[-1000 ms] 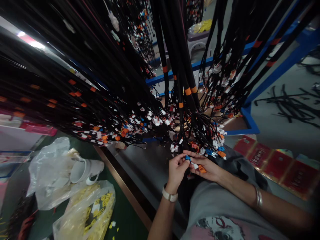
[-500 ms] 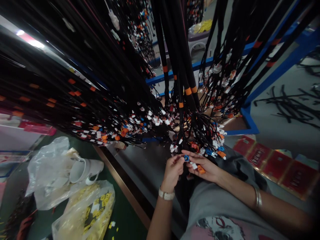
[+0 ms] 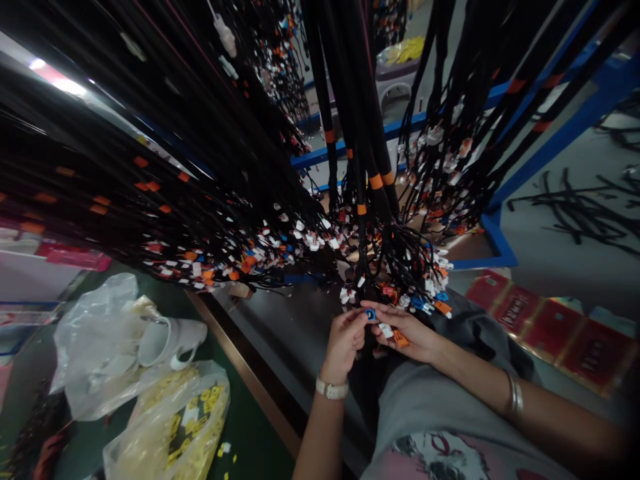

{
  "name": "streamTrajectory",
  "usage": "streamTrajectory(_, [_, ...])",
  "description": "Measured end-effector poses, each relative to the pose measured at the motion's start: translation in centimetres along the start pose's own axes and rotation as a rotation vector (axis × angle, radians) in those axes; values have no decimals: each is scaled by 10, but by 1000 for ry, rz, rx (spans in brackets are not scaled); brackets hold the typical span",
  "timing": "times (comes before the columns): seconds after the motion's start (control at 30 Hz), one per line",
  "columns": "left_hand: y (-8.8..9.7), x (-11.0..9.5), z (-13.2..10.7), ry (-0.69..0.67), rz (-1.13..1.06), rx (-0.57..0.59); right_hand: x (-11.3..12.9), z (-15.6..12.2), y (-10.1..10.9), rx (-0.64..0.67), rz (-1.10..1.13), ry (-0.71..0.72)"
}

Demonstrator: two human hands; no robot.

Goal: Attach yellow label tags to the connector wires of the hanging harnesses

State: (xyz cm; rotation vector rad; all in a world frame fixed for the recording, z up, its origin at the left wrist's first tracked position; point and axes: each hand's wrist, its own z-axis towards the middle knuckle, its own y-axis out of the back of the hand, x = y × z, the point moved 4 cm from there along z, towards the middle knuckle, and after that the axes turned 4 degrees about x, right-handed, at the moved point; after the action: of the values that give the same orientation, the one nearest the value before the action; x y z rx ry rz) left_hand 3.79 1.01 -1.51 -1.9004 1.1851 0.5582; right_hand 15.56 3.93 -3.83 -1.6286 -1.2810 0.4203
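Note:
Between the fingertips of my left hand (image 3: 346, 337) is a small blue connector (image 3: 370, 314), its open face turned up. My right hand (image 3: 407, 333) is closed loosely from the other side, its fingertips at the blue connector. A white connector (image 3: 385, 330) and an orange connector (image 3: 401, 339) lie in the right hand's fingers. Just beyond my hands hangs a bundle of black wire harnesses (image 3: 367, 160) with orange tape bands. White, blue and orange connectors (image 3: 430, 293) crowd its lower ends. The wires behind the held connectors are partly hidden.
More black harnesses (image 3: 200, 120) hang at the left. A blue metal frame (image 3: 500, 243) runs behind and right. On the green table (image 3: 255, 427) are a white mug (image 3: 173, 337) and a plastic bag of yellow parts (image 3: 200, 420). Red printed cardboard (image 3: 543, 327) lies at the right.
The blue connector and the left fingertips have shifted very slightly left and up, and the connector is tilted a little differently. Both hands keep their hold.

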Motion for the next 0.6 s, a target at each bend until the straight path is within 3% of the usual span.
streamTrajectory(0.2, [0,2,1,-10,56,-106,2,0,-5,-40,-72,36])
streamTrajectory(0.33, [3,6,5,6,-69,-115,5,0,-6,-46,-98,15])
streamTrajectory(0.6, [15,5,9,68,-276,-158,12,-5,-10,113,37,-32])
